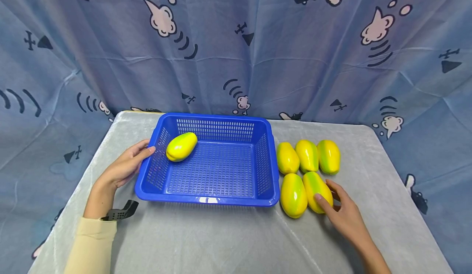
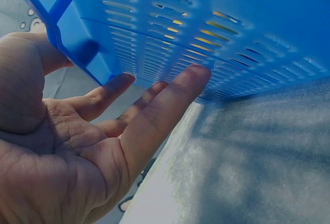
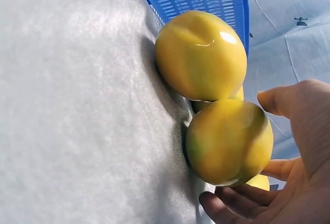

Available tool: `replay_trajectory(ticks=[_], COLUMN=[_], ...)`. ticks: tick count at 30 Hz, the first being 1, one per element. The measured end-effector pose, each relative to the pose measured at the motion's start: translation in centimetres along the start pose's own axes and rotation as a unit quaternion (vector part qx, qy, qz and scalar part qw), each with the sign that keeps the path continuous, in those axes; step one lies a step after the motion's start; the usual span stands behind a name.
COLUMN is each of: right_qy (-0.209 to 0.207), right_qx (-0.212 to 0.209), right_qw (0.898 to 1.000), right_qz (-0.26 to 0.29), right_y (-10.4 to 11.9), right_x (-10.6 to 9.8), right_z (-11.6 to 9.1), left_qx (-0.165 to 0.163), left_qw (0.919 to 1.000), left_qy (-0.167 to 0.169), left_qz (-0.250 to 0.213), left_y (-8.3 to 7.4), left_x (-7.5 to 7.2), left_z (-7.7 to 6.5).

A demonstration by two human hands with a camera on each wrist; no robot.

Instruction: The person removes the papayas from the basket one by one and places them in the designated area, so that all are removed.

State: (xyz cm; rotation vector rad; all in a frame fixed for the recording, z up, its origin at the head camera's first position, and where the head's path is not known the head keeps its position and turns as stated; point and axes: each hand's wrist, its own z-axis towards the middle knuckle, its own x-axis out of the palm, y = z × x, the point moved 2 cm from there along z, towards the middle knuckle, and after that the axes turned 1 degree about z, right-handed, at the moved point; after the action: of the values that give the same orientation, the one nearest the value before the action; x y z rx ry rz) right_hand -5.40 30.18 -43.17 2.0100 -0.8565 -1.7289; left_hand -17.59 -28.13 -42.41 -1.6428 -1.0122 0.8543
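Note:
A blue plastic basket (image 1: 212, 200) stands on the table, with one yellow-green papaya (image 1: 181, 147) lying at its left. My left hand (image 1: 127, 163) holds the basket's left rim, thumb over the edge and fingers outside. From below, the left wrist view shows those fingers (image 2: 193, 80) against the slotted wall. To the right, my right hand (image 1: 343, 212) is spread around the front-right papaya (image 1: 318, 192), thumb over its top and fingers along its right side. This papaya rests on the table beside another papaya (image 3: 201, 56); in the right wrist view a gap shows between it and the palm.
Three more papayas, among them the middle one (image 1: 307, 155), lie in a back row right of the basket. A grey cloth (image 1: 236, 241) covers the table. Behind hangs a blue patterned curtain (image 1: 217, 40). A dark band (image 1: 121, 211) circles the left wrist.

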Motion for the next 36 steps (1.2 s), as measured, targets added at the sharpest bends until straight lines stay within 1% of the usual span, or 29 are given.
replay_trajectory(ticks=[7, 10, 14, 18, 21, 25, 31, 36], right_qy=[-0.006, -0.014, -0.041, -0.076, -0.091, -0.096, -0.100, -0.100], right_qx=[-0.010, -0.017, -0.048, -0.090, -0.106, -0.117, -0.144, -0.147], right_qw=[1.000, 1.000, 0.998, 0.993, 0.990, 0.988, 0.984, 0.983], right_qz=[0.013, 0.012, 0.004, -0.003, -0.005, -0.008, -0.021, -0.041], right_y=[0.4, 0.6, 1.3, 2.3, 3.2, 4.1, 5.2, 6.1], right_x=[-0.1, -0.2, -0.7, -1.5, -2.1, -2.4, -2.4, -2.4], right_z=[-0.1, -0.1, 0.0, 0.4, 0.7, 0.9, 1.1, 1.3], left_qx=[0.000, -0.001, -0.001, 0.000, 0.000, -0.002, -0.003, -0.001], left_qw=[1.0000, 1.0000, 1.0000, 1.0000, 1.0000, 1.0000, 1.0000, 1.0000], left_qy=[-0.002, -0.001, 0.000, 0.004, 0.003, 0.001, 0.001, 0.003], left_qz=[0.001, 0.000, -0.003, -0.009, -0.006, 0.002, 0.001, -0.009], left_y=[0.0, 0.0, -0.1, -0.2, -0.2, -0.2, -0.1, -0.1], left_x=[0.0, 0.0, 0.0, 0.1, 0.0, 0.0, 0.0, 0.0], left_z=[0.0, 0.0, 0.0, 0.0, 0.0, 0.0, -0.1, 0.0])
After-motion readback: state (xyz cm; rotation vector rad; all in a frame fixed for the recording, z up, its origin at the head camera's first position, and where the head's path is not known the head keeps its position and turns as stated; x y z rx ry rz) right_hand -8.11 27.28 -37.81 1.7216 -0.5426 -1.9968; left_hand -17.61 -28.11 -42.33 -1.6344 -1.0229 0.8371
